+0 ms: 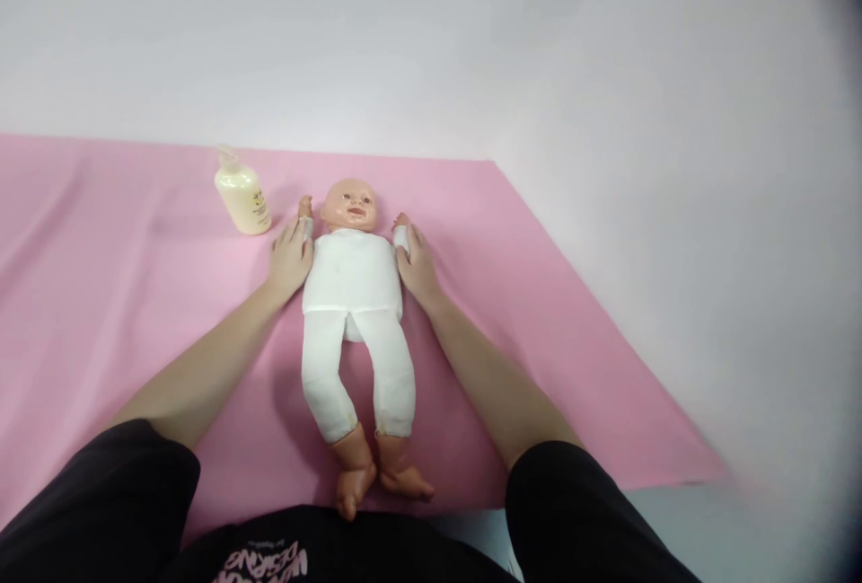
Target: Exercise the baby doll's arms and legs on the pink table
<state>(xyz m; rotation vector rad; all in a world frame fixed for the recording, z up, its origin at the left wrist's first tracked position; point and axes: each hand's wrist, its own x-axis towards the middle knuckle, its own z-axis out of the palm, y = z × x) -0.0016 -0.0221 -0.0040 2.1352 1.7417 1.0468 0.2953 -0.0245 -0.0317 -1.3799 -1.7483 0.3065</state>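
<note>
A flat pink fabric sheet [539,295] covers the work surface from the left frame edge to a diagonal right-hand border. Shallow creases run across its left portion. Beyond the sheet, a plain matte white surface [707,206] extends to the right and along the far side. A plain white wall [404,26] rises behind it; the junction between wall and surface cannot be located with certainty. Near the lower right, the surface appears slightly grey. Illumination is soft and even, producing only faint shadows. The upper right corner of the view is dark and blurred.
</note>
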